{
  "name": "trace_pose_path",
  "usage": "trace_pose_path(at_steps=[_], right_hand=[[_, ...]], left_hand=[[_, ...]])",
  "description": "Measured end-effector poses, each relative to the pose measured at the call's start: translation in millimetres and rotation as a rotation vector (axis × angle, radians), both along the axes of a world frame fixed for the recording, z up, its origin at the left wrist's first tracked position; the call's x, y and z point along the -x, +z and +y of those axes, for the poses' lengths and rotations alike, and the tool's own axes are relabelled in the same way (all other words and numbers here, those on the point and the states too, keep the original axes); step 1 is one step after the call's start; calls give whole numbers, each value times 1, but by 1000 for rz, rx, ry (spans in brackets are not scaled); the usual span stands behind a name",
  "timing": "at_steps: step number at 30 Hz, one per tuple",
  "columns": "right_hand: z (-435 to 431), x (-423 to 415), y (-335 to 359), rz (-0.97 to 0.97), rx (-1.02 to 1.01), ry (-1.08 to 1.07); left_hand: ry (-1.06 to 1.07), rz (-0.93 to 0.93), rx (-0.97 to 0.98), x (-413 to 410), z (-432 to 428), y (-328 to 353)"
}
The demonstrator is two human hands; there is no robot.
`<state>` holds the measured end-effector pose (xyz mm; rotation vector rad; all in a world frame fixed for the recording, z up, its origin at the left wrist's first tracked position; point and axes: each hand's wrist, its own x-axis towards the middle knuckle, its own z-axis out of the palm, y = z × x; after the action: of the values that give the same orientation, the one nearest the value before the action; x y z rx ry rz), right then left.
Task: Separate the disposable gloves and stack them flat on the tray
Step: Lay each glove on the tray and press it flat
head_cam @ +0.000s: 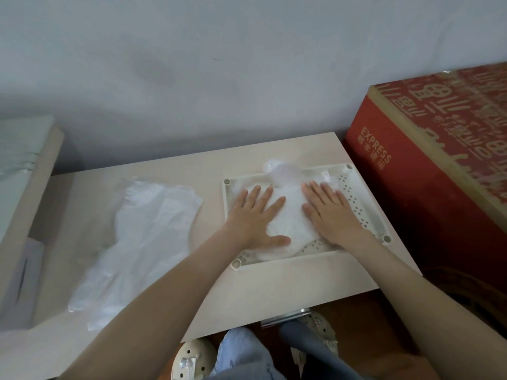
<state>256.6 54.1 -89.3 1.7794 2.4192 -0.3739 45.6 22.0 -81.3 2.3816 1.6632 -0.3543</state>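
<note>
A cream perforated tray [356,209] lies on the right half of the table. Thin clear disposable gloves [290,215] lie flat in it, their fingers poking over the far rim. My left hand [256,215] presses flat on the left part of those gloves, fingers straight and spread. Flat on their right part lies my right hand [329,212], fingers straight too. A loose pile of more clear gloves [142,237] lies on the table left of the tray, apart from both hands.
The pale table [247,292] stands against a grey wall. A large red cardboard box [428,165] stands close to the table's right edge. A raised board and a white item [30,187] sit at the left. My legs and shoes show below the front edge.
</note>
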Motion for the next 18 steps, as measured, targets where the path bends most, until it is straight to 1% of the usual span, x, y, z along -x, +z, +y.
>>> trace_pose_path(at_steps=[6,9,11,14,16,18], right_hand=[[1,-2,0,-25,6,-26],[-1,2,8,3,-59,-36],[-2,7,16,23,-114,-45],[-5,18,32,94,-125,-15],[-9,29,45,156,-92,16],[-13,39,55,205,-23,54]], left_hand=[[33,15,21,-3,-3,4],[77,-55,-13,-3,-4,12],[113,-162,-104,0,-6,21],[162,-348,-291,12,-13,35],[235,-441,-411,29,-26,41],[341,-459,-431,51,-41,39]])
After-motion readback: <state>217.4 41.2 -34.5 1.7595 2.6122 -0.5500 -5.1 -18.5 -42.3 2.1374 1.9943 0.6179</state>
